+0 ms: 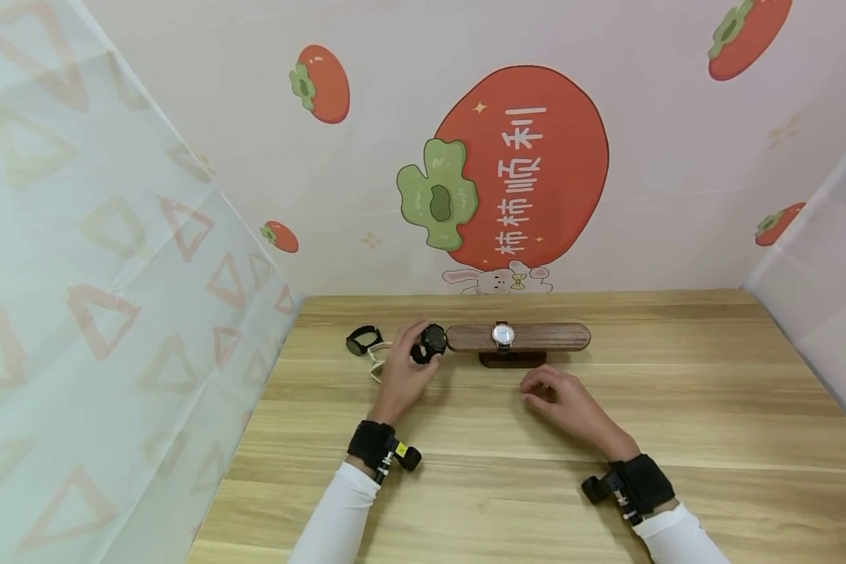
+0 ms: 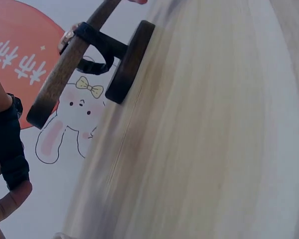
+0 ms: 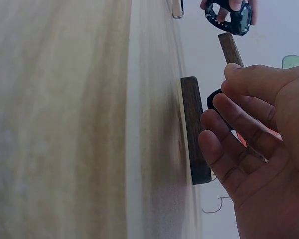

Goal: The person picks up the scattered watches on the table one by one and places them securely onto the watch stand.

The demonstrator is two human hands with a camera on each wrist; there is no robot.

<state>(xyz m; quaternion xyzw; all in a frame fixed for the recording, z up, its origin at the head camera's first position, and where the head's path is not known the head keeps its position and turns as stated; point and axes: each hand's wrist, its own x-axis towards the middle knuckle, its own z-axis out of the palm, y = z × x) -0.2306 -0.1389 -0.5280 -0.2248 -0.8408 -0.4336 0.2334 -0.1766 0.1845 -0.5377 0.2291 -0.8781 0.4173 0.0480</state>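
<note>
1 black watch (image 1: 434, 339), chunky and round-faced, was located near the centre of the head view, raised off the table (image 1: 479, 478); its strap formed a loop. 1 left hand (image 1: 402, 376) held it, thumb and fingers narrowed on it from opposite sides; in the left wrist view it stood at the left edge, with a gap between it and the bar. 1 bar (image 1: 557, 337), dark wood with rounded ends, lay crosswise just right of the frame's centre, carried on 1 dark foot (image 1: 513, 360). 1 silver watch (image 1: 503, 335), pale-dialled on a dark strap, encircled the bar. 1 slim watch (image 1: 363, 343), black, lay on the table left of the left hand. 1 white strap (image 1: 376, 366) lay between these, partly hidden by that hand. 1 right hand (image 1: 567, 403) hovered below the bar in the lower right, fingers loosely bent, thumb apart, palm bare. 2 white sleeves (image 1: 338, 513) entered at the bottom edge. 1 wall (image 1: 366, 188), pale, filled the upper frame, bearing 1 large red fruit print (image 1: 567, 180) and 1 rabbit print (image 1: 493, 282) beneath it.
</note>
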